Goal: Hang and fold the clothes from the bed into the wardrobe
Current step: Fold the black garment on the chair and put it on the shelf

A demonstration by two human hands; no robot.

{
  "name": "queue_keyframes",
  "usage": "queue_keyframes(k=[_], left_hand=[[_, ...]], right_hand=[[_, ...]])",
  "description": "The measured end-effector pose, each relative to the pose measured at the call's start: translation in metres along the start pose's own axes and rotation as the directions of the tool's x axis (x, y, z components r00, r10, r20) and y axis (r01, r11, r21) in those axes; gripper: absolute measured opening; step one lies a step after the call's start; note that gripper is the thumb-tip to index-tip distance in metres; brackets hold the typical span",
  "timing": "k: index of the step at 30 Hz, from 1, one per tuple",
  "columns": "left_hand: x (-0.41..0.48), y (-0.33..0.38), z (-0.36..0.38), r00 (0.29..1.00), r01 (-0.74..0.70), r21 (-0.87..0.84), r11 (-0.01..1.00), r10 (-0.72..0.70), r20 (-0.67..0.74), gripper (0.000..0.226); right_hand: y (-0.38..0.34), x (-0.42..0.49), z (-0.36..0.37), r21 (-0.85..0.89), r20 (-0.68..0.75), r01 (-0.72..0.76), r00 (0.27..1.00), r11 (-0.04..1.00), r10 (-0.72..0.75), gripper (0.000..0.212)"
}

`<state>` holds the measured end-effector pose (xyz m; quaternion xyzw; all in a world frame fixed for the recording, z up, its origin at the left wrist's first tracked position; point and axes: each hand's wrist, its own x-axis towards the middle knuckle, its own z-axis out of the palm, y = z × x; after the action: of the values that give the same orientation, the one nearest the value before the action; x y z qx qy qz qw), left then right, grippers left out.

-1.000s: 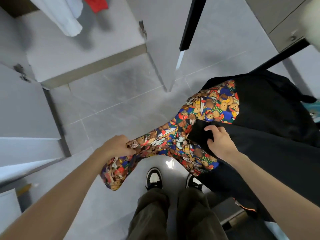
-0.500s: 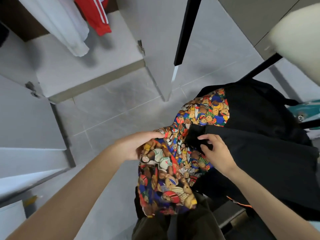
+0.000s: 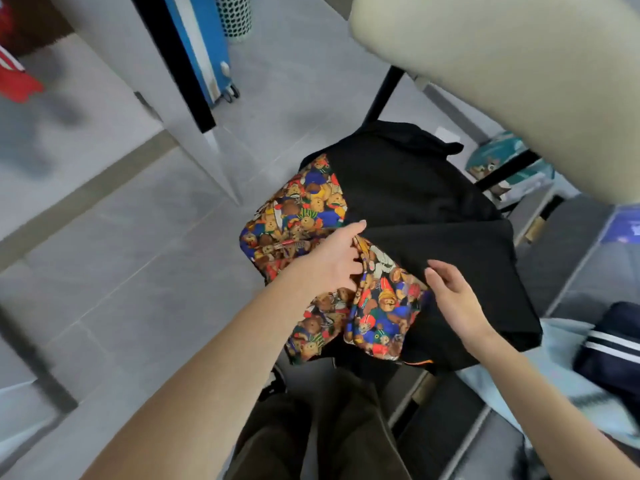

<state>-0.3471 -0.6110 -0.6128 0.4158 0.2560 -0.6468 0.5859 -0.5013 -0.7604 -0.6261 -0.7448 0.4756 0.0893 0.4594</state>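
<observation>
A black garment (image 3: 415,188) with teddy-bear print sleeves (image 3: 301,209) lies bunched in front of me, over the edge of a dark frame. My left hand (image 3: 332,261) grips one printed sleeve (image 3: 384,306) and holds it folded across the black body. My right hand (image 3: 453,296) hovers just right of that sleeve, fingers relaxed and nearly straight, its fingertips at the black cloth. The wardrobe (image 3: 69,109) stands blurred at the upper left, with a red garment (image 3: 17,81) hanging in it.
A wardrobe door edge (image 3: 187,60) in black and blue juts down at top centre, with a mesh bin (image 3: 235,15) behind it. A cream cushion (image 3: 519,81) fills the top right. A navy striped garment (image 3: 616,341) lies on light blue cloth (image 3: 512,382) at right. Grey tiled floor lies left.
My left hand has carried the hanging printed sleeve rightward and up onto the black body. My right hand let go of the black cloth and drew back. The view swung right.
</observation>
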Motion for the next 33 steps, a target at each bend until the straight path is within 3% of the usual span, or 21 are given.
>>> queue_keyframes(k=[1, 3, 6, 9, 13, 16, 20, 23, 26, 29, 31, 33], left_hand=[[0.007, -0.004, 0.001, 1.0, 0.02, 0.041, 0.999, -0.02, -0.013, 0.081], [0.021, -0.013, -0.003, 1.0, 0.001, -0.117, 0.993, 0.003, 0.031, 0.076], [0.031, -0.021, -0.006, 0.987, -0.07, -0.481, 0.874, 0.13, 0.092, 0.055], [0.034, -0.019, -0.001, 0.98, -0.142, -0.521, 0.842, 0.195, 0.049, 0.049], [0.035, -0.011, 0.006, 0.985, -0.17, -0.411, 0.896, 0.17, -0.035, 0.041], [0.035, -0.01, 0.01, 0.984, -0.177, -0.358, 0.917, 0.163, -0.067, 0.046], [0.034, -0.009, 0.009, 0.987, -0.16, -0.325, 0.932, 0.15, -0.056, 0.046], [0.033, -0.008, 0.005, 0.989, -0.146, -0.296, 0.944, 0.13, -0.071, 0.041], [0.031, -0.008, 0.005, 0.972, -0.206, -0.111, 0.972, 0.19, -0.14, 0.031], [0.031, -0.013, 0.008, 0.898, -0.25, 0.275, 0.928, 0.329, -0.291, 0.027], [0.031, -0.02, 0.011, 0.815, -0.234, 0.501, 0.833, 0.449, -0.366, 0.02], [0.033, -0.031, 0.014, 0.745, -0.229, 0.756, 0.613, 0.61, -0.27, 0.022]], right_hand=[[0.008, -0.001, -0.004, -0.062, -0.036, 0.009, 0.999, 0.998, -0.011, 0.036], [0.019, -0.007, -0.004, -0.13, -0.033, 0.085, 0.995, 0.988, -0.09, 0.042], [0.03, -0.017, 0.01, -0.168, 0.247, 0.197, 0.957, 0.966, -0.152, 0.058], [0.039, -0.022, 0.033, -0.166, 0.454, 0.1, 0.891, 0.981, -0.014, 0.082], [0.034, -0.023, 0.065, -0.222, 0.37, 0.097, 0.929, 0.97, -0.008, 0.09], [0.023, -0.021, 0.086, -0.31, 0.307, -0.021, 0.944, 0.95, 0.121, 0.096], [0.009, -0.014, 0.106, -0.393, 0.173, -0.148, 0.957, 0.908, 0.231, 0.073], [0.004, -0.012, 0.108, -0.47, 0.146, -0.129, 0.964, 0.873, 0.222, 0.05], [0.011, -0.016, 0.082, -0.25, 0.124, -0.105, 0.982, 0.962, 0.139, 0.028], [0.014, -0.024, 0.028, -0.018, -0.033, -0.078, 0.996, 0.997, 0.077, 0.01], [0.008, -0.022, -0.013, -0.044, -0.078, -0.05, 0.996, 0.998, 0.046, 0.014], [-0.001, -0.007, -0.054, -0.111, 0.003, -0.022, 1.0, 0.994, 0.023, 0.019]])
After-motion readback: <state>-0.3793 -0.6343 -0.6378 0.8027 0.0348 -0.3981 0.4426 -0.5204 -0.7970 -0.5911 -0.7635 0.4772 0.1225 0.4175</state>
